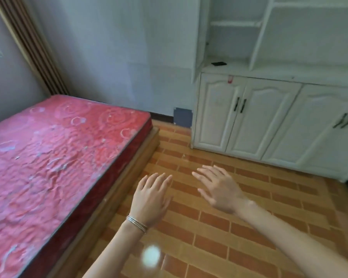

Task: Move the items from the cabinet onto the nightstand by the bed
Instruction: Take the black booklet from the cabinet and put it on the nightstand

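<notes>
Low in the middle of the frame, both hands are held out palm down above the brick-patterned floor (239, 233), holding nothing. The left hand (151, 197), with thin bracelets (137, 224) at its wrist, has its fingers straight and slightly apart. The right hand (219, 189), just beside it, has its fingers spread wider. The white cabinet (249, 121) fills the upper right, its lower doors closed. A small flat dark item (219, 63), too blurred to identify, lies on the ledge above the doors, under the open shelves. The bed (48, 157), with a bare red mattress, takes up the left of the frame.
</notes>
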Motion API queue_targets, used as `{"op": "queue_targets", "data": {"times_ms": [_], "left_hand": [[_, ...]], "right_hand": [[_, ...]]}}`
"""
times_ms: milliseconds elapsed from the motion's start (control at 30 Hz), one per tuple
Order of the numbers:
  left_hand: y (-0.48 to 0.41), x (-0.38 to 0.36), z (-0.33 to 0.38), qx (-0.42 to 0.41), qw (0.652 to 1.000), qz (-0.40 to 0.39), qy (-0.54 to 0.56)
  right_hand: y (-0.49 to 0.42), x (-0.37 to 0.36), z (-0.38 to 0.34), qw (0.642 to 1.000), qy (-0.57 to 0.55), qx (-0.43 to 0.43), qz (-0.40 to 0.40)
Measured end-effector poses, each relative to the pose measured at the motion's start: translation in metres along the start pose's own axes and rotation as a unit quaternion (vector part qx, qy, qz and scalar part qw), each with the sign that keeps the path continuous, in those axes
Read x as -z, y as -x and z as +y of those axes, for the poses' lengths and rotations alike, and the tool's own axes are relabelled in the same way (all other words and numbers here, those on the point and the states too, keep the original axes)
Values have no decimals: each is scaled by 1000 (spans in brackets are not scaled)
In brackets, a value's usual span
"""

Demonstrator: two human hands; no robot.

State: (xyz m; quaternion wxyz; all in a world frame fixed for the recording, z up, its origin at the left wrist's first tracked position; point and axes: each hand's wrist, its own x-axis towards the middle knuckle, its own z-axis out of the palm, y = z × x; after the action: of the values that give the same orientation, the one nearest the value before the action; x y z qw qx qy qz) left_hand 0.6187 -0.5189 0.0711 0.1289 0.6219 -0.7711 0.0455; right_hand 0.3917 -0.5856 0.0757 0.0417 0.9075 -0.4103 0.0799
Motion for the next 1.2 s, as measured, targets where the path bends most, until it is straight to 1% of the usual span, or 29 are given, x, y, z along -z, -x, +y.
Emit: {"op": "queue_targets", "data": {"times_ms": [200, 333, 467, 667, 833, 1033, 1200], "left_hand": [[-118, 5, 73, -68, 997, 38, -4], [-175, 11, 97, -90, 994, 57, -6], [-223, 2, 107, -102, 993, 53, -7], [-289, -38, 99, -117, 993, 18, -2], [-372, -60, 73, -124, 992, 12, -11], [-487, -65, 44, -131, 990, 41, -16], [-560, -80, 33, -134, 989, 55, -16]], "right_hand": [[4, 44, 116, 997, 30, -54, 42], [-4, 63, 165, 993, 30, -77, 85], [-19, 58, 205, 991, 34, -87, 95], [-58, 29, 257, 990, 39, -98, 92], [-119, 15, 313, 988, 48, -114, 94], [-207, 21, 380, 984, 63, -113, 119], [-258, 13, 427, 983, 71, -109, 128]]}}
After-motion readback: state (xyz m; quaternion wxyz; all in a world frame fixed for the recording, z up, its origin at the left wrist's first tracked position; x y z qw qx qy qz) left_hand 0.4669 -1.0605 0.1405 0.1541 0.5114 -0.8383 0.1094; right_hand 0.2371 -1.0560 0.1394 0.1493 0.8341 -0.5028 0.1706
